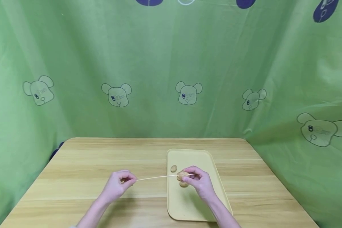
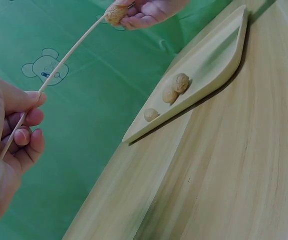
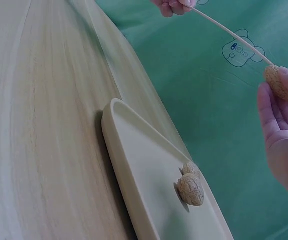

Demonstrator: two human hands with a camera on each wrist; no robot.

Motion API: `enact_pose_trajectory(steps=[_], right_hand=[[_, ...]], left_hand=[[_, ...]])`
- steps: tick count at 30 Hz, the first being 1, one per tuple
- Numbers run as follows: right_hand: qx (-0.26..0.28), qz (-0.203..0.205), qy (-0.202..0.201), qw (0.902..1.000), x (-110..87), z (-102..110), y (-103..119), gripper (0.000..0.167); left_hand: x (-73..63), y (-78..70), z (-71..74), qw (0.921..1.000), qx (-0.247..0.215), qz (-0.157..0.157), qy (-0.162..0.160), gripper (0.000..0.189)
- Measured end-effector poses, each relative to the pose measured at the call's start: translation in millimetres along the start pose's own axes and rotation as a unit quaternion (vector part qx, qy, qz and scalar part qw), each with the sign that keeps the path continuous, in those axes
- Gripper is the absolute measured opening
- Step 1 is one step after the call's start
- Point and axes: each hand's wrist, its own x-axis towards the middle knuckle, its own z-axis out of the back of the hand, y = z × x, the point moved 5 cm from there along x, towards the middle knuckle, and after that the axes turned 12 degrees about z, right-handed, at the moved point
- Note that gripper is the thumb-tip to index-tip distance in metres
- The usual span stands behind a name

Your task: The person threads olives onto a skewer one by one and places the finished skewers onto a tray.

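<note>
My left hand [image 1: 117, 186] pinches a thin wooden skewer [image 1: 156, 177] near one end, thumb against fingers. The skewer runs right, slightly upward, to a small brown wrinkled ball [image 3: 278, 84], like a puff or meatball. My right hand [image 1: 202, 183] grips this ball between thumb and fingers above the tray. In the head view a short piece of skewer shows past the ball's right side, so it passes through. On the pale yellow tray [image 1: 188, 205] lie three more brown balls: one apart [image 2: 151, 114], and two touching, a nearer one [image 2: 181, 82] and its neighbour [image 2: 170, 94].
The tray stands on a wood-grain table [image 1: 88, 164], right of the middle, with a low raised rim. Green curtains [image 1: 154, 63] with bear-head prints hang behind the table and along both sides.
</note>
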Motion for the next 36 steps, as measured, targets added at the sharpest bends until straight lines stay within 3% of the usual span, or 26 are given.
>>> enact_pose_trajectory(steps=[7, 12, 15, 24, 36], right_hand=[[0.007, -0.013, 0.002, 0.9999, -1.7, -2, -3, 0.032], [0.026, -0.014, -0.005, 0.9996, -2.5, -2, -5, 0.028], [0.054, -0.006, -0.006, 0.9985, -2.4, -3, -7, 0.020], [0.138, 0.014, 0.007, 0.9903, -2.1, -5, -10, 0.032], [0.156, 0.000, -0.003, 0.9878, -2.7, -6, -14, 0.032]], left_hand=[[1.3, -0.7, -6.2, 0.9998, -0.001, -0.011, 0.015, 0.007], [2.4, -1.1, -9.4, 0.9999, -0.004, -0.002, 0.014, 0.006], [3.1, -2.3, -11.8, 0.9998, -0.011, 0.006, 0.014, 0.006], [4.5, -3.8, -19.9, 0.9994, -0.031, 0.010, 0.016, 0.005], [6.8, -2.0, -27.1, 0.9993, -0.031, 0.008, 0.021, 0.005]])
